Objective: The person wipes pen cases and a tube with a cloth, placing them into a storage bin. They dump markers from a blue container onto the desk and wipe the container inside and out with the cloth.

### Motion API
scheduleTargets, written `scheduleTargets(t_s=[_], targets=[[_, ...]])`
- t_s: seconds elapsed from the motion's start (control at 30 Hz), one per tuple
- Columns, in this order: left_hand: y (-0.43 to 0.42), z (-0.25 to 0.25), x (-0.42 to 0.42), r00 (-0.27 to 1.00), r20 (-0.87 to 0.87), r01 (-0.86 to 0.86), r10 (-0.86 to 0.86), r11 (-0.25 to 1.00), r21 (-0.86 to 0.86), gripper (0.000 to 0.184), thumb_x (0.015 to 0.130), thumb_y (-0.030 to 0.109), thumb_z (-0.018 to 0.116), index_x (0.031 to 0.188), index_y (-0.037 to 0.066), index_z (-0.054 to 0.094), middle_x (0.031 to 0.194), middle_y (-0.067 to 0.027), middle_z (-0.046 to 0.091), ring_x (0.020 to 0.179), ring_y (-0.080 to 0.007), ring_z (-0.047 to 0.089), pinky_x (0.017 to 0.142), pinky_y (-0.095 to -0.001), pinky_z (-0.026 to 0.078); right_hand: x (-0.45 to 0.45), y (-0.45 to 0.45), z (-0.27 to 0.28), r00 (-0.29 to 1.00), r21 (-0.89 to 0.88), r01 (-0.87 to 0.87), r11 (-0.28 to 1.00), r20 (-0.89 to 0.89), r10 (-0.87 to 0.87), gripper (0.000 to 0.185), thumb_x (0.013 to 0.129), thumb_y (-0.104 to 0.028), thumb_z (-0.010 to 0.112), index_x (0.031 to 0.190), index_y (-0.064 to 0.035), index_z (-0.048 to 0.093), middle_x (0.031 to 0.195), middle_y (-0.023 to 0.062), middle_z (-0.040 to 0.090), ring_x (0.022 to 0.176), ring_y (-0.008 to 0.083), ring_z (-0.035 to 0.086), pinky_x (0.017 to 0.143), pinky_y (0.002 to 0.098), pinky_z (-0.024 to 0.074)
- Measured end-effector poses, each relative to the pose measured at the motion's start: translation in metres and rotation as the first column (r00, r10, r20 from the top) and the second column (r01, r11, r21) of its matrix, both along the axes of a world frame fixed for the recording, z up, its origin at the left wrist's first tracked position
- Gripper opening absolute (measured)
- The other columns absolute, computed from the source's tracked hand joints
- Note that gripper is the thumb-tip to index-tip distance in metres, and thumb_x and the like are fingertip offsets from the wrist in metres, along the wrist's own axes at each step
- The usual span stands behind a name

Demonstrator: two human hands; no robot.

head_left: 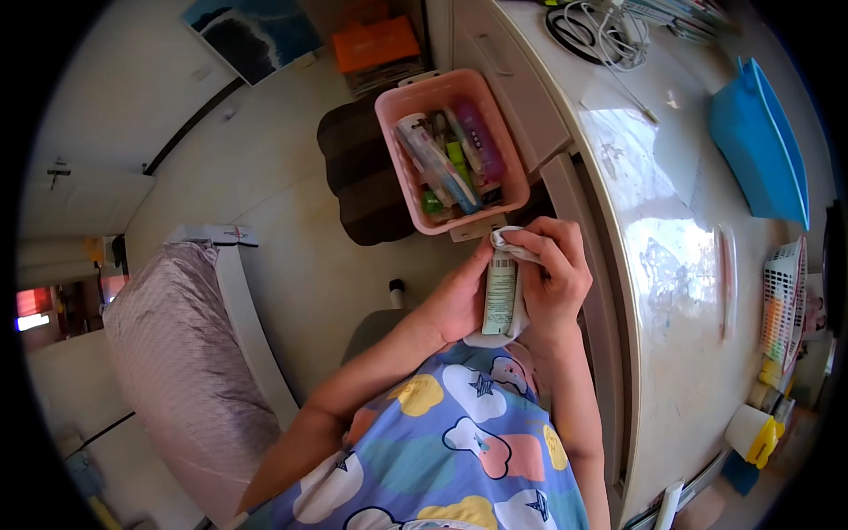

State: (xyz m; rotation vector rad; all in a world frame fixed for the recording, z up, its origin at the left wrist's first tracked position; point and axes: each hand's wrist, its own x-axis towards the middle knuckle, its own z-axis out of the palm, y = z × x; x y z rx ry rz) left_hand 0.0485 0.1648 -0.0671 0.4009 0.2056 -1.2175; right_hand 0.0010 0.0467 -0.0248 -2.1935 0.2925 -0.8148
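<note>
In front of my body, my left hand [461, 302] is closed around the left side of a slim pale green pack [500, 296] with a barcode and small print. I cannot tell whether it is a box or a tube. My right hand [555, 276] pinches a white cloth [517, 246] at the pack's upper end. More of the cloth shows behind and below the pack. Just beyond my hands is a pink plastic basket [395, 132], holding a purple bottle [480, 141], packaged toothbrush-like items and a green item [458, 161].
At right, a glossy white desk [658, 353] bears coiled cables [601, 35], a blue bin [760, 150] and a white perforated basket [782, 287]. A dark seat [353, 172] stands beside the pink basket. A covered bed [185, 344] is at left, an orange box [378, 46] at the back.
</note>
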Motion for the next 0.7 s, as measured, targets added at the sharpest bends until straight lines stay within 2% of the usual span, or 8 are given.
scheduleTargets(t_s=[0.07,0.13,0.23,0.33,0.4,0.43,0.53,0.7], targets=[[0.002,-0.001,0.003,0.995,0.082,-0.06,0.059,0.998,0.007,0.06,0.097,0.051,0.047,0.141,0.01,0.042,0.117,-0.0001,0.054,0.103,-0.0117,0.055,0.088,-0.0286,0.047,-0.005,0.01,-0.002,1.0,0.077,0.025,0.997,-0.01,-0.025,0.039,0.057,0.015,0.06,0.087,-0.0073,0.072,0.091,0.0072,0.062,0.087,0.0255,0.06,0.072,0.0358,0.0513],[0.0,-0.016,0.019,0.968,0.222,-0.104,0.119,0.992,-0.078,0.063,0.097,0.05,0.047,0.144,0.01,0.038,0.106,0.0019,0.053,0.093,-0.0085,0.053,0.082,-0.0252,0.047,-0.019,0.015,-0.012,0.989,0.074,-0.136,0.988,-0.054,0.14,0.042,0.057,0.015,0.061,0.089,-0.0088,0.073,0.092,0.0061,0.062,0.085,0.0243,0.06,0.074,0.0353,0.0513],[0.003,-0.014,0.028,0.936,0.317,-0.175,0.155,0.984,0.033,0.062,0.098,0.046,0.049,0.145,0.008,0.036,0.095,0.0022,0.048,0.084,-0.0071,0.048,0.076,-0.0223,0.045,-0.029,0.02,-0.015,0.947,0.038,-0.297,0.954,-0.12,0.299,0.043,0.056,0.015,0.063,0.089,-0.0096,0.073,0.09,0.0058,0.061,0.085,0.024,0.06,0.073,0.0333,0.0512],[0.003,-0.019,0.021,0.886,0.435,-0.221,0.159,0.97,0.097,0.048,0.099,0.037,0.05,0.136,0.006,0.047,0.105,-0.001,0.057,0.096,-0.0095,0.055,0.085,-0.0256,0.047,-0.019,0.01,-0.008,0.969,0.11,-0.196,0.974,-0.132,0.21,0.041,0.058,0.014,0.064,0.09,-0.0103,0.073,0.092,0.0065,0.061,0.086,0.024,0.061,0.072,0.0332,0.0518],[-0.003,-0.008,0.008,0.87,0.463,-0.26,0.168,0.955,0.143,0.041,0.101,0.031,0.049,0.131,0.003,0.052,0.113,-0.0026,0.06,0.103,-0.0106,0.057,0.091,-0.0276,0.047,-0.007,0.006,-0.004,0.99,0.208,-0.003,0.978,-0.136,0.032,0.034,0.067,0.013,0.066,0.092,-0.0091,0.073,0.095,0.0077,0.061,0.086,0.0233,0.063,0.071,0.0316,0.0522],[-0.004,-0.016,0.004,0.877,0.442,-0.251,0.187,0.964,0.09,0.04,0.101,0.03,0.048,0.129,0.002,0.053,0.121,-0.0062,0.059,0.111,-0.0144,0.057,0.096,-0.0301,0.045,-0.003,0.004,-0.005,0.994,0.24,-0.004,0.971,-0.108,0.03,0.033,0.068,0.013,0.066,0.092,-0.0091,0.073,0.095,0.0075,0.061,0.086,0.0228,0.063,0.071,0.0311,0.0521],[-0.005,-0.018,0.011,0.912,0.318,-0.274,0.26,0.962,0.001,0.039,0.102,0.03,0.047,0.128,0.002,0.054,0.119,-0.0073,0.06,0.107,-0.013,0.058,0.094,-0.0289,0.047,-0.006,0.006,-0.012,0.995,0.207,-0.051,0.977,-0.075,0.068,0.034,0.067,0.012,0.066,0.093,-0.0092,0.073,0.096,0.0068,0.061,0.086,0.0214,0.063,0.073,0.0298,0.0516],[-0.007,-0.017,0.027,0.967,0.094,-0.226,0.238,0.967,-0.12,0.045,0.102,0.034,0.044,0.137,0.006,0.044,0.092,-0.0031,0.052,0.076,-0.0102,0.048,0.064,-0.0216,0.043,-0.028,0.028,-0.02,0.962,0.268,-0.249,0.931,-0.045,0.27,0.037,0.062,0.016,0.067,0.089,-0.0084,0.074,0.092,0.0055,0.061,0.087,0.0215,0.062,0.075,0.0322,0.0511]])
